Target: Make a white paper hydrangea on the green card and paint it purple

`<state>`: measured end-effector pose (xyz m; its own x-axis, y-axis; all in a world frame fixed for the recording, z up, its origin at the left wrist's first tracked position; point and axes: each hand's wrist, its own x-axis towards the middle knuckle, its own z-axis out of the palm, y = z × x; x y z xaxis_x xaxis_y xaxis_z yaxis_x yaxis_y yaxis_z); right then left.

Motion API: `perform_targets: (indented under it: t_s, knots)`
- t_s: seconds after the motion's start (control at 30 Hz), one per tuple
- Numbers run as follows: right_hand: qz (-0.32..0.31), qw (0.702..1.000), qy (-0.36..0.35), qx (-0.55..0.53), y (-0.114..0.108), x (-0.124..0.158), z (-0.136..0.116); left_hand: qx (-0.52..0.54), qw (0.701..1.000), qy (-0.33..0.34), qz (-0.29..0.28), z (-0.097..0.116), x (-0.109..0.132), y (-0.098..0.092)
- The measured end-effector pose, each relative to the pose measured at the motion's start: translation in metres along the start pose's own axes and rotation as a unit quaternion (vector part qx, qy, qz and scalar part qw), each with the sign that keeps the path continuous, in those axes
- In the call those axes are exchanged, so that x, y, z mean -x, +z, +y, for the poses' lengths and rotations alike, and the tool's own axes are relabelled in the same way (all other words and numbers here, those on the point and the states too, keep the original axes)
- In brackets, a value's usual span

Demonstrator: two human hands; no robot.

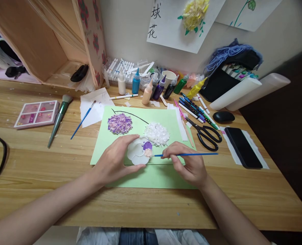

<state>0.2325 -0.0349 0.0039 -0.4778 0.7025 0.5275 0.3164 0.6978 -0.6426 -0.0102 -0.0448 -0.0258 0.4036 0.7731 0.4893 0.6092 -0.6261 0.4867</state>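
My left hand point(117, 156) grips a small white flower-shaped paint palette point(135, 153) by its edge. Purple paint point(147, 146) and peach paint point(148, 152) sit in wells on its right side. Between the fingers of my right hand point(185, 160) is a thin blue paintbrush point(199, 154), its tip at the peach paint. Both hands are over light green paper point(99, 146). On that paper are a fluffy purple-and-pink flower point(120, 123), a fluffy white flower point(157, 134) and a drawn dark curved line point(132, 114).
Several paint bottles point(159, 87) stand behind the paper. Pens point(191, 108), black scissors point(207, 134), a phone point(243, 147) and a mouse point(223, 117) lie to the right. Leftward are another blue brush point(83, 119), a large green-handled brush point(59, 119) and a four-part box point(37, 114).
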Motion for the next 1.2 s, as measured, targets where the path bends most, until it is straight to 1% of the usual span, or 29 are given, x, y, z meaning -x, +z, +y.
perform_targets:
  t_s: [0.1,0.2,0.33,0.47,0.6,0.7,0.83,0.93,1.07,1.1,1.2]
  knots:
    - [0.019,1.0,0.008,-0.005,0.0005,0.0009,0.0007,-0.001,1.0,0.004,0.006,0.0002,-0.0001,0.0003]
    - [-0.001,1.0,0.008,-0.026,0.0,0.0012,0.0013,0.0,1.0,0.007,0.002,0.0006,0.0001,0.0003]
    - [0.014,1.0,0.01,-0.01,-0.0004,0.0006,0.0016,0.001,1.0,0.007,0.004,0.0007,0.0008,-0.0002]
    - [-0.008,1.0,-0.004,-0.019,-0.0001,0.0005,0.0013,-0.002,1.0,0.006,0.004,0.0002,0.0007,0.0]
    - [0.02,1.0,-0.001,0.0,-0.0001,0.0007,0.0008,-0.004,1.0,0.006,0.006,-0.0002,0.0003,0.0004]
    - [-0.009,1.0,-0.006,-0.018,-0.0002,0.0007,0.0012,-0.006,1.0,0.006,0.006,0.0,0.0002,-0.0002]
    - [0.006,1.0,-0.002,-0.008,-0.0002,0.0012,0.0019,-0.004,1.0,0.005,0.002,0.0004,-0.0001,-0.0012]
    - [0.001,1.0,-0.004,-0.027,0.0002,0.0026,0.0011,-0.003,1.0,0.007,0.006,0.0003,-0.0001,-0.0015]
    - [0.05,0.997,0.017,-0.061,0.0002,0.0055,0.0023,-0.002,1.0,0.012,0.007,-0.0002,0.0012,-0.0015]
    - [0.052,0.996,0.025,-0.065,-0.0003,0.0063,0.0035,-0.001,1.0,0.014,0.007,-0.0003,0.0016,-0.0016]
    - [0.031,0.997,0.044,-0.062,-0.0033,0.0081,0.0085,0.002,1.0,0.021,0.005,-0.0002,0.0021,-0.0025]
